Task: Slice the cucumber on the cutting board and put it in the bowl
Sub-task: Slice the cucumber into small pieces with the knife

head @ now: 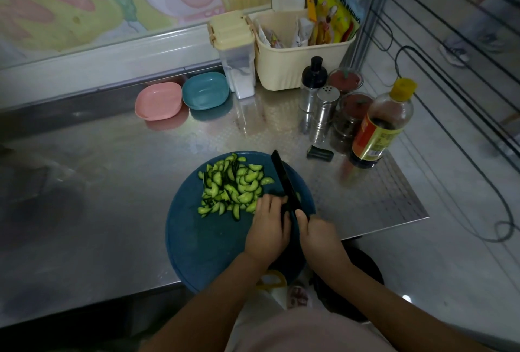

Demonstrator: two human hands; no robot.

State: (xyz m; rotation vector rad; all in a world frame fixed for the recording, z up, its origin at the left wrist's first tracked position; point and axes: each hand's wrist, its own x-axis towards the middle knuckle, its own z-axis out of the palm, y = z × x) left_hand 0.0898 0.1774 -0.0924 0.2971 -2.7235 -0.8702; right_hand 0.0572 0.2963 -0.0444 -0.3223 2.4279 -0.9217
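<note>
A pile of half-moon cucumber slices lies on the round blue cutting board. My right hand grips the handle of a black knife, whose blade points away across the board's right side. My left hand lies curled just left of the blade, its fingertips at the edge of the slices; what it covers is hidden. A pink bowl and a teal bowl stand at the back of the steel counter.
To the right stand a soy sauce bottle, shakers and jars. A cream basket of packets and a lidded container sit at the back. A small dark object lies beyond the board. The counter's right edge is close.
</note>
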